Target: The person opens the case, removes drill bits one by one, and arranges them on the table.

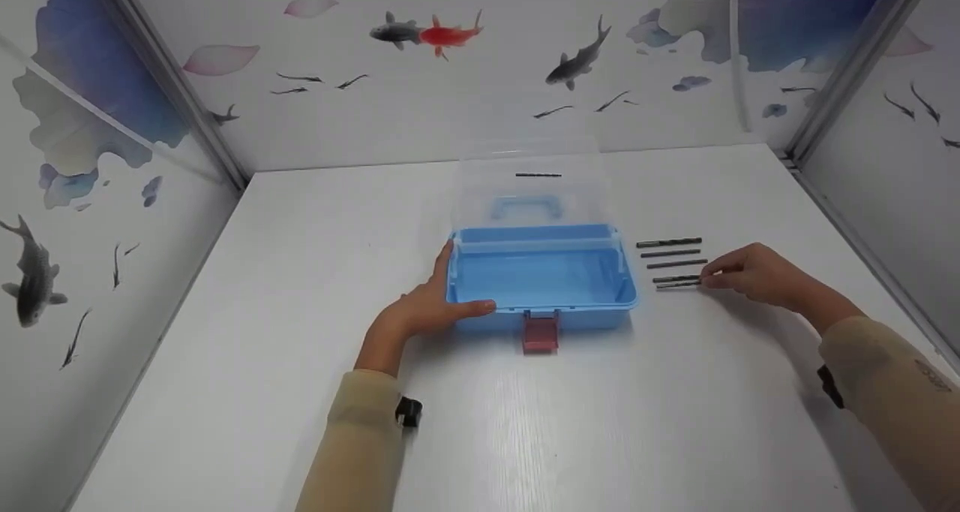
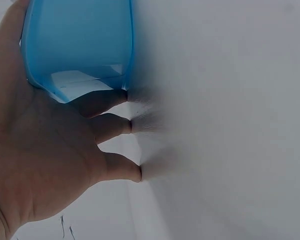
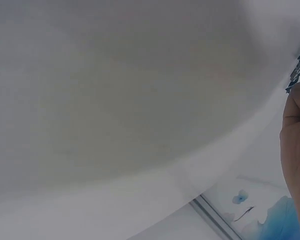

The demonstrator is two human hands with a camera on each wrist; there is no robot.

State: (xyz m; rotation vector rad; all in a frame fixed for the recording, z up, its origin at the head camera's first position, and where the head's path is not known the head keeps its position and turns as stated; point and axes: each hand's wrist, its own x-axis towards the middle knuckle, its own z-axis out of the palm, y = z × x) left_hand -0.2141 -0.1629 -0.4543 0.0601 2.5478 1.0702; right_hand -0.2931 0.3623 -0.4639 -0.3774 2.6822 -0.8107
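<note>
A light blue plastic box [image 1: 540, 318] stands with its clear lid [image 1: 480, 189] tipped back. Its red latch [image 1: 540, 334] hangs down at the front. My left hand [image 1: 420, 305] rests against the left front corner, thumb along the rim. In the left wrist view, several straight fingers [image 2: 112, 127] touch the table beside the box. To the right of the box, my right hand [image 1: 754, 275] pinches the near end of a dark drill bit [image 1: 679, 286]. Another drill bit [image 1: 675, 279] lies close behind it; whether the fingers also touch that one I cannot tell.
Farther back on the white table [image 1: 262, 287] lie three more bits, the thickest bit [image 1: 669, 242] rearmost. One dark bit [image 1: 538, 175] shows at the clear lid; in or behind it, I cannot tell. Printed walls [image 1: 480, 99] enclose the table's back and sides.
</note>
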